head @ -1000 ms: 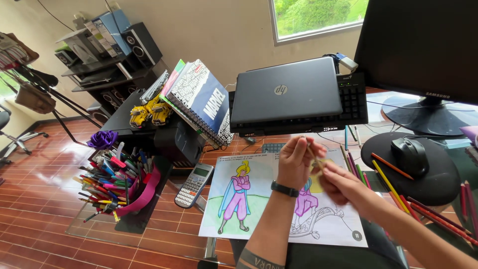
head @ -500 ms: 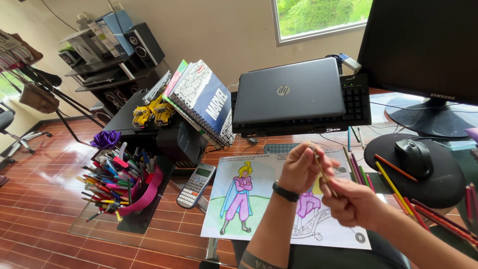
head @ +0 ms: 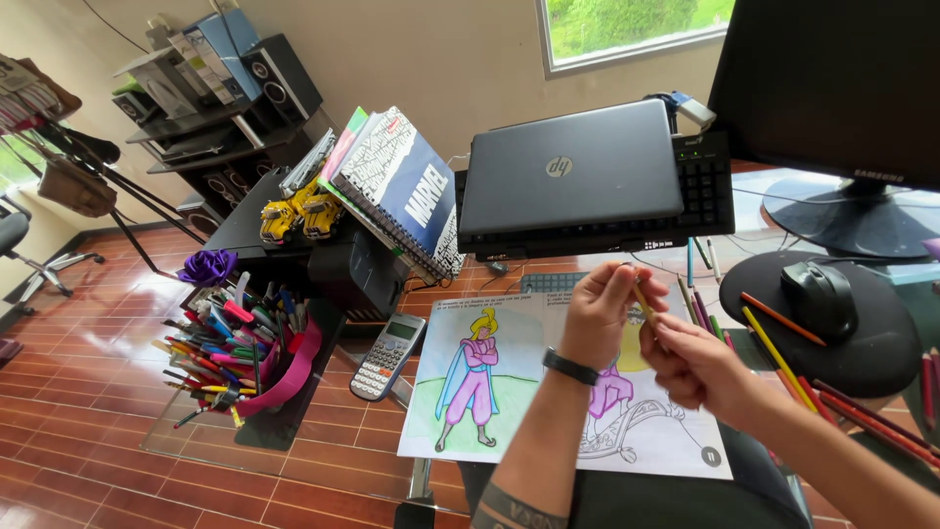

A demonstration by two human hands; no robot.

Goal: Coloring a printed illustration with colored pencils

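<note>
Holding the yellow pencil (head: 643, 301) above the coloring page (head: 519, 392), left hand (head: 599, 318) pinching its far end and right hand (head: 690, 367) pinching the near end; step looks like tip check or regrip, next likely needs a writing grip.

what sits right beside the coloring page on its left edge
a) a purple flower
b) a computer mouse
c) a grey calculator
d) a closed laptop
c: the grey calculator lies just off the left edge of the coloring page, while the mouse sits far right on its pad, the closed laptop rests on the keyboard behind, and the purple flower is further left by the pencil holder.
</note>
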